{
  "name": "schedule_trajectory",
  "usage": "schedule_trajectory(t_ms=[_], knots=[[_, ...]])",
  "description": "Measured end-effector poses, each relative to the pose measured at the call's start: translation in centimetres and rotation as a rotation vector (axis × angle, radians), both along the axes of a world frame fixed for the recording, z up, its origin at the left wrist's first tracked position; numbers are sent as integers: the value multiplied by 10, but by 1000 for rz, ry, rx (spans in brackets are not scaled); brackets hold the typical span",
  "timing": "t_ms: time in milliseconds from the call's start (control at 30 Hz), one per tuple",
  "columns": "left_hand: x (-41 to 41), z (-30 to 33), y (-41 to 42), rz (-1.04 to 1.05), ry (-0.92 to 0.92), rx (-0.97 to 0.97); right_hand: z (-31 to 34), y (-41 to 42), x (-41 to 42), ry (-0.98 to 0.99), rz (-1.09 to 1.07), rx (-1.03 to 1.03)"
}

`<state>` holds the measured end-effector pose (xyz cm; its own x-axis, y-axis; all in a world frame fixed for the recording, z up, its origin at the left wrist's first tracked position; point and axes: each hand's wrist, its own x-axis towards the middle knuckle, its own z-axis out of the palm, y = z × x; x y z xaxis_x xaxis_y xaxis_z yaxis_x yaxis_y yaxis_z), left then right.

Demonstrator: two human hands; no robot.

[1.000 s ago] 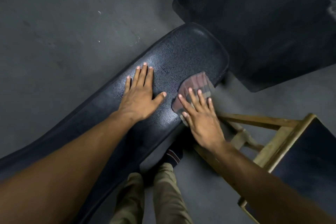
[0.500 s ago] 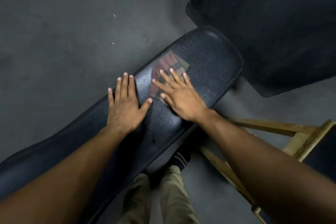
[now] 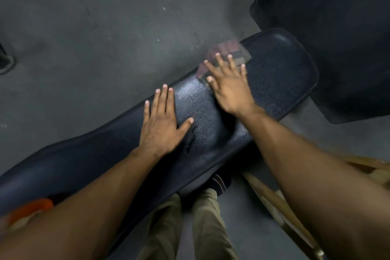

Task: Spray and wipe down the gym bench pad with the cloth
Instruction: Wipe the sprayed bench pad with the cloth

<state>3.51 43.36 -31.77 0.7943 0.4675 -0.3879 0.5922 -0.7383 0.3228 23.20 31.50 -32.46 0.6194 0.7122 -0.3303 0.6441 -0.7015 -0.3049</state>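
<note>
Presently, findings as observed from beside the bench:

Right hand (image 3: pixel 229 88): fingers straight and spread, palm down, pressing the cloth (image 3: pixel 226 54) flat against the bench pad (image 3: pixel 280 74); nothing is pinched or curled round.

Left hand (image 3: pixel 161 126): flat and relaxed, fingers straight, resting on the pad just behind and to the near side of the pressing hand; it holds nothing and appears to brace.

Cloth: a striped reddish-brown piece, mostly ahead of the right fingertips, lying at the pad's far edge close to its rounded end; partly blurred.

Pad: dark textured vinyl; fine droplets show on the surface between the two hands, so spraying seems done there.

Step in hand: wiping, in my judgement. To do it well, keep the palm weight even over the cloth, overlap the passes, carry the cloth over the damp patch behind the pressing hand, and take in the rounded end beyond it.

Risk: cloth sits at the rim and may slip off the edge.

Nearby: an orange object (image 3: pixel 29 210) beside the left forearm, unidentified.

Markings: no brand, label or writing legible anywhere.
</note>
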Motion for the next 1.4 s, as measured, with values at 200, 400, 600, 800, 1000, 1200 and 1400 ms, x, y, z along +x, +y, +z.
schedule_trajectory(t_ms=[200,400,600,800,1000,1200,1400], knots=[[-31,6,14,-10,57,16,7,-9,-81,37,261,36],[-55,5,14,-57,52,26,15,-100,-112,30,88,-73],[-63,6,8,-45,28,11,9,-59,-89,2,-205,-49],[-80,5,2,2,25,5,2,18,-119,4,142,18],[-98,6,-1,-8,37,-5,3,-73,-171,-25,350,31],[-102,8,-17,59,57,-15,10,-148,-148,-37,361,-117],[-102,8,-38,126,80,-17,8,-42,-106,24,244,7]])
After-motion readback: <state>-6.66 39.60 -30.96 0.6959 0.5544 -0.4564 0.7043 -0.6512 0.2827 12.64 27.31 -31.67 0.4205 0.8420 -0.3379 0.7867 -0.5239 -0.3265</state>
